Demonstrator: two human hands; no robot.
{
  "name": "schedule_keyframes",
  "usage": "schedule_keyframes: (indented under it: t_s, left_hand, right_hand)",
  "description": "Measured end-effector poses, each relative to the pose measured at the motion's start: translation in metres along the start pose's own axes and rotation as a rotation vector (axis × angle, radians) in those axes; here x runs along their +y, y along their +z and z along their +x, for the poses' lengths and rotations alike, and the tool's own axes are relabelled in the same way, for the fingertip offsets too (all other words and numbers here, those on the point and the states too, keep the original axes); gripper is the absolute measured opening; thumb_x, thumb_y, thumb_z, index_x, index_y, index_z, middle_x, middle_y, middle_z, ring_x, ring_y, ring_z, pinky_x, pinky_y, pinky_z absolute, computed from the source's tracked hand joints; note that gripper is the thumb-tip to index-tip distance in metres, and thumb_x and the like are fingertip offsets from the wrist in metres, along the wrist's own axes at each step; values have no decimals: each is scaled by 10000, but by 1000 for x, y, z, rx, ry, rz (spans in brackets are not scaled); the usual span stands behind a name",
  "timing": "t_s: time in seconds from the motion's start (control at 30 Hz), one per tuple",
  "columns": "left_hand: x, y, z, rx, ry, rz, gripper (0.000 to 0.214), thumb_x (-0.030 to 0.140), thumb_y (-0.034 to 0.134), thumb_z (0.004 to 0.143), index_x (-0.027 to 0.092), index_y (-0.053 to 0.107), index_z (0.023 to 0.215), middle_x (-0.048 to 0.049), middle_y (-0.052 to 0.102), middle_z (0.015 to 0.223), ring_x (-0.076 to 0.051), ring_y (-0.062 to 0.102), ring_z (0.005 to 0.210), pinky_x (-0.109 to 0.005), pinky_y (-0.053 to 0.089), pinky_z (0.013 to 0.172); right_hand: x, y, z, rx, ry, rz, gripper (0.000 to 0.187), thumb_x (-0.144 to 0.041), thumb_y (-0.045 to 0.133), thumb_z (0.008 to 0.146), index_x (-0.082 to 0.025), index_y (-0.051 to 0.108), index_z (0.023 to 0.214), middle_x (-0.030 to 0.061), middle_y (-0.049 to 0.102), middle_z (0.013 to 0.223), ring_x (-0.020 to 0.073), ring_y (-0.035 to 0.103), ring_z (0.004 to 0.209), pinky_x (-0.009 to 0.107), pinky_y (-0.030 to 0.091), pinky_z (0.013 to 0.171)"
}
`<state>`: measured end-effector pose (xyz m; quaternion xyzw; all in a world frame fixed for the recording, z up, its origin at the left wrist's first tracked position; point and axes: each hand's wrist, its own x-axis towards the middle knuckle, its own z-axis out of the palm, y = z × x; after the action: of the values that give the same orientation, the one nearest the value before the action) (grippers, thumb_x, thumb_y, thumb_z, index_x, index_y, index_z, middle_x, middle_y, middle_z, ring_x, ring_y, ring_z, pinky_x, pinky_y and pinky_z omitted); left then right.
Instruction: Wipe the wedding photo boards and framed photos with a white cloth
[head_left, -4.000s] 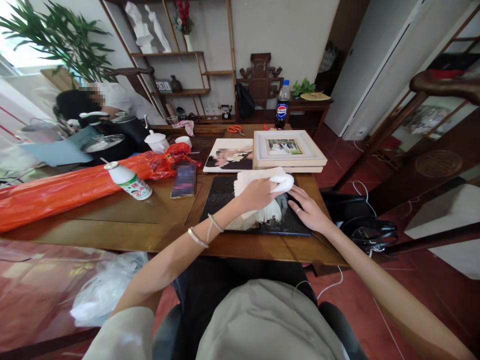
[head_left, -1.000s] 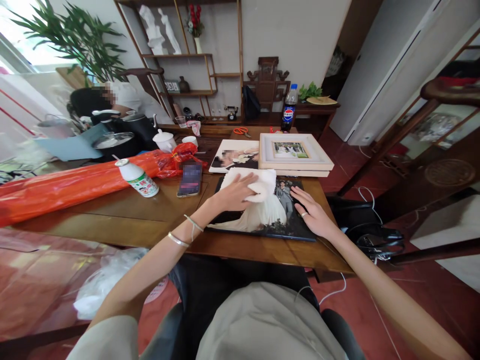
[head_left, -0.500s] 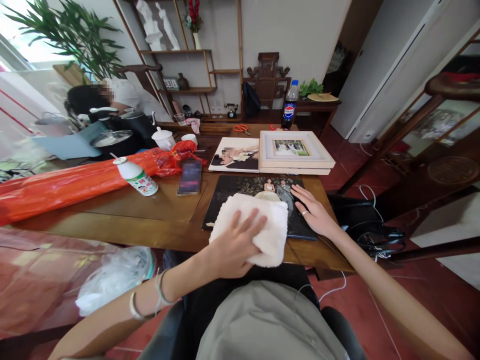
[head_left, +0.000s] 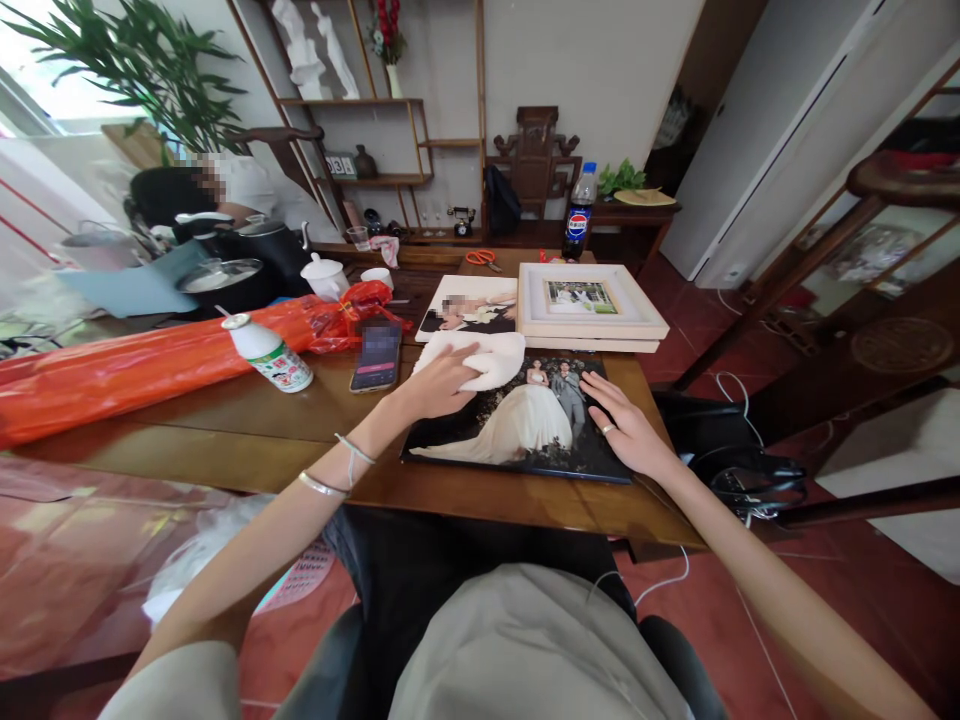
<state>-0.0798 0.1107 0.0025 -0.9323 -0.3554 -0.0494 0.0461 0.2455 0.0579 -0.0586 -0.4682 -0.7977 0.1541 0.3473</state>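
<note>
A dark wedding photo panel (head_left: 517, 430) lies flat on the wooden table in front of me, showing a couple and a long pale gown. My left hand (head_left: 441, 384) presses a white cloth (head_left: 496, 362) over the panel's far left corner, its fingers on top of the cloth. Part of the cloth overlaps the near edge of a white-bordered photo print (head_left: 484, 310). On the panel's right side rests my right hand (head_left: 626, 428), fingers stretched out and a ring on one of them; it holds nothing.
Behind the panel sits a white-framed picture (head_left: 592, 305). A phone (head_left: 376, 355), a white drink bottle (head_left: 268, 352) and a long orange plastic-wrapped bundle (head_left: 150, 365) lie to the left. Farther back are orange-handled scissors (head_left: 484, 260), a cola bottle (head_left: 579, 212) and a white teapot (head_left: 325, 276).
My left hand has slid the cloth away from me and to the left, from the panel's near middle to its far left corner, uncovering the gown. My right hand stays put.
</note>
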Motion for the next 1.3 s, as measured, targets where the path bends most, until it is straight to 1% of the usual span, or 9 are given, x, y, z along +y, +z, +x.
schedule_keyframes:
  t_s: [0.13,0.33,0.43,0.5,0.57,0.77,0.9,1.07,1.3]
  left_hand:
    - [15,-3,-10,15,1,-32,293,65,465,770,114,672,972,-123,456,1433,-292,281,1400,-511,255,1130]
    - [93,-14,-48,-96,73,-124,247,151,566,733,182,726,919,-91,300,1530,-387,158,1424,-635,156,1108]
    - [118,-18,-62,-132,140,-160,269,218,604,732,192,725,971,-114,227,1554,-427,102,1422,-668,137,1097]
    - [118,-18,-64,-132,154,-170,285,205,602,730,203,719,990,-105,238,1551,-407,120,1426,-639,151,1113]
    - [102,-17,-58,-119,144,-169,293,161,588,724,227,716,979,-70,270,1544,-363,152,1432,-596,162,1132]
    - [16,-6,-25,-26,22,-61,255,113,480,801,138,662,978,-104,421,1463,-300,268,1407,-547,209,1137]
    - [-17,1,-16,1,-89,-64,212,137,470,827,128,641,952,-153,448,1431,-296,362,1358,-523,285,1116]
    - [-4,-5,-28,-20,-41,-81,252,76,439,806,125,647,939,-94,454,1440,-287,306,1389,-511,247,1139]
    - [67,-23,-78,-115,34,-159,250,79,515,713,187,692,853,-29,368,1502,-324,193,1430,-579,133,1158]
  right_hand:
    - [0,0,0,-12,3,-4,427,-368,400,955,-301,477,1369,42,431,1477,235,334,1399,535,269,1158]
    - [-1,0,0,-15,10,-18,432,-369,392,958,-288,472,1374,52,428,1479,245,332,1399,539,263,1158]
    - [-1,0,0,-20,14,-25,431,-379,389,958,-291,475,1372,51,431,1477,249,330,1400,543,257,1159]
    - [-1,-1,0,-25,20,-29,432,-386,389,958,-290,476,1371,51,429,1478,247,326,1402,537,253,1162]
    - [-2,-1,0,-25,24,-26,432,-390,390,957,-289,481,1367,51,429,1478,246,326,1402,528,253,1164]
    - [-3,-1,0,-25,13,-16,433,-369,388,958,-274,478,1371,63,425,1480,246,326,1402,527,265,1158]
    - [-2,-1,0,-30,17,-18,433,-360,394,956,-265,478,1370,71,425,1479,246,329,1401,529,267,1156]
    - [-1,-1,0,-32,8,-32,433,-346,388,959,-242,476,1370,89,423,1478,229,321,1405,515,267,1160]
    - [-1,0,1,-30,9,-39,431,-350,392,956,-239,484,1361,95,432,1471,242,326,1402,530,273,1153]
